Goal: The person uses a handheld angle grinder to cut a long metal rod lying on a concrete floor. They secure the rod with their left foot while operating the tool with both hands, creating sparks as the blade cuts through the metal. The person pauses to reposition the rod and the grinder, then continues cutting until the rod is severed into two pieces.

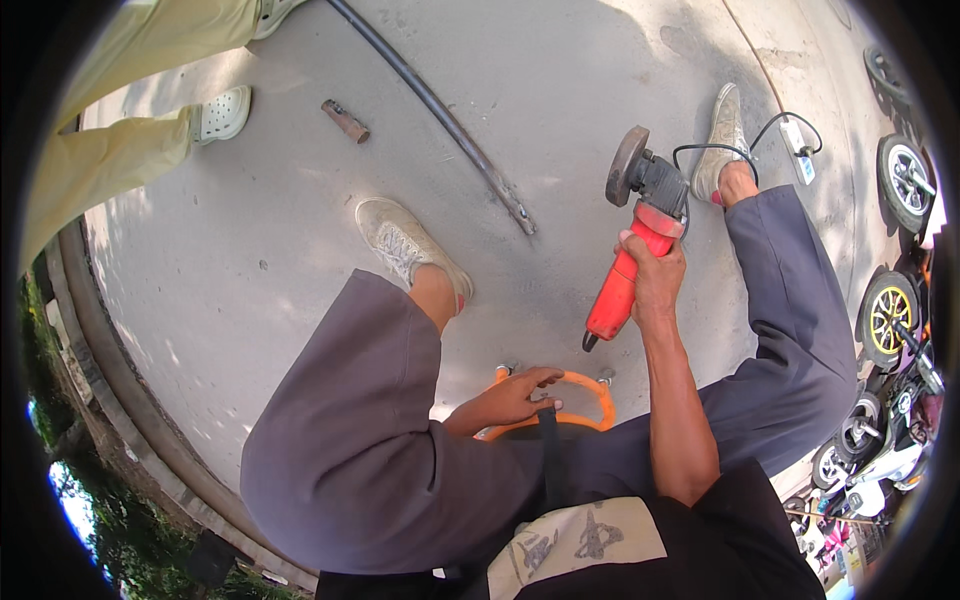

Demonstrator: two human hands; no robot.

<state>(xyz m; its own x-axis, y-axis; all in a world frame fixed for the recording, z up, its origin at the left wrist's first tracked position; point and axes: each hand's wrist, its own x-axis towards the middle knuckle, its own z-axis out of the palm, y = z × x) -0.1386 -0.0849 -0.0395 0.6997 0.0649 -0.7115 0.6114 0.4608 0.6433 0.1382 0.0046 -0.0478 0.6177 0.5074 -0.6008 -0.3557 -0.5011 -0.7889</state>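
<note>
My right hand (pixel 656 275) is wrapped round the red body of an angle grinder (pixel 625 285), raised above the ground between my legs. Its dark disc and guard (pixel 627 165) point away from me, and a black cord leaves the tool toward the right. My left hand (pixel 508 398) hangs low between my thighs, fingers apart, holding nothing that I can see. Close around it are an orange tubular frame (pixel 607 402) and a dark strap (pixel 552 455). Ahead on the ground lies a long dark metal pipe (pixel 430 100), its near end scuffed, apart from both hands.
A short rusty metal piece (pixel 346 121) lies left of the pipe. Another person's yellow trouser legs (pixel 135 165) and light clogs stand at upper left. A white power strip (pixel 798 150) sits beyond my right shoe (pixel 722 140). Several wheels and scooters line the right; a curb (pixel 120 370) bends along the left.
</note>
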